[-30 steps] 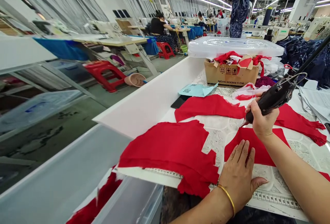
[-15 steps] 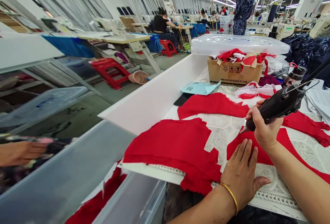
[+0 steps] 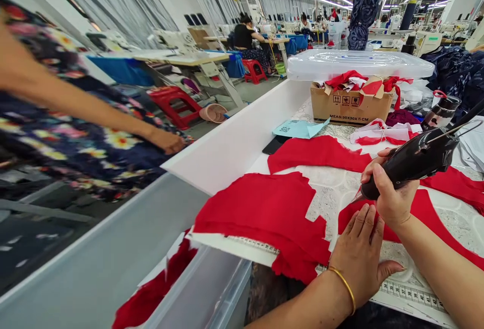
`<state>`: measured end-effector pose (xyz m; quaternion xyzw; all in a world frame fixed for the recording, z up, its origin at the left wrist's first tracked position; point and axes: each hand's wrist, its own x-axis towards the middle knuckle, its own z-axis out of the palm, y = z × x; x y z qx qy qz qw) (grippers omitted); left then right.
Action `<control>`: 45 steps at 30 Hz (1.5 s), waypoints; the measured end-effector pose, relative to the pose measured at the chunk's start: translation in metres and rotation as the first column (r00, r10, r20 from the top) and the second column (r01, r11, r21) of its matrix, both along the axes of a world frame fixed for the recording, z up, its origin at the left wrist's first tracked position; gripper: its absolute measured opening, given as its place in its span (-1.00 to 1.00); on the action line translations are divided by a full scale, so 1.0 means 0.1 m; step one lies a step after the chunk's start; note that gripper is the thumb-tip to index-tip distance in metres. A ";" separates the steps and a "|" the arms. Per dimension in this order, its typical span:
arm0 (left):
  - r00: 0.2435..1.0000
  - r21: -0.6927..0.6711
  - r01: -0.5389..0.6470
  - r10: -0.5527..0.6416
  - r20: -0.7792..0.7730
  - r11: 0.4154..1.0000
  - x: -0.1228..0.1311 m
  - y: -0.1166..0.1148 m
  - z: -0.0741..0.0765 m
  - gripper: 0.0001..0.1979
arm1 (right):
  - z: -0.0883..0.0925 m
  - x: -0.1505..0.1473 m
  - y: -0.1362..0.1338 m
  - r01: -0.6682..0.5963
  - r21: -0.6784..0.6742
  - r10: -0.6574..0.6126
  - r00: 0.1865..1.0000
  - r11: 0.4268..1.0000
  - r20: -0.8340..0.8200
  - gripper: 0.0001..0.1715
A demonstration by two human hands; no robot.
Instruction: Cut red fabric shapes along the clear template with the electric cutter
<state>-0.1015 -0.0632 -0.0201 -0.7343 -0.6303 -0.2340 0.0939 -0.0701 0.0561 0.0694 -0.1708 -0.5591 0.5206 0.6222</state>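
My right hand point(image 3: 395, 198) grips a black hand-held power tool point(image 3: 419, 157), its thin metal tip pointing down at the edge of a red fabric piece point(image 3: 423, 208). Whether the tip touches the cloth I cannot tell. Flat on that same piece lies my left hand point(image 3: 361, 245), fingers stretched out, thumb apart, a gold bangle at the wrist. To the left, a stack of red fabric point(image 3: 257, 205) with a notched edge hangs partly over the table's front. Another red piece point(image 3: 317, 153) lies farther back, and more red fabric point(image 3: 457, 185) is at the right.
A measuring tape point(image 3: 410, 292) runs along the table's front edge. Behind are a blue paper point(image 3: 300, 128), a cardboard box point(image 3: 351, 104) of scraps, a clear lid point(image 3: 361, 64) and a bottle point(image 3: 441, 112). A plastic bin point(image 3: 113, 248) stands left, with a person's arm point(image 3: 94, 109) beyond it.
The person in floral clothing at the left has moved farther into view. The view has shifted slightly; my hands and the tool hold nearly the same position on the cloth.
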 end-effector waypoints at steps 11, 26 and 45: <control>0.999 -0.044 0.038 -0.037 0.025 0.998 -0.02 -0.02 0.00 -0.08 | 0.00 0.06 0.07 0.015 0.024 -0.015 1.000 1.000 -0.026 -0.69; 1.000 0.044 -0.027 0.027 0.007 0.999 -0.05 -0.01 -0.05 -0.11 | -0.08 0.32 0.67 0.252 0.097 -0.253 0.968 0.963 -0.002 -0.64; 0.998 0.018 0.016 -0.015 -0.055 1.000 -0.09 -0.01 -0.02 -0.14 | -0.06 0.51 0.72 0.315 0.141 -0.319 0.948 0.938 0.004 -0.72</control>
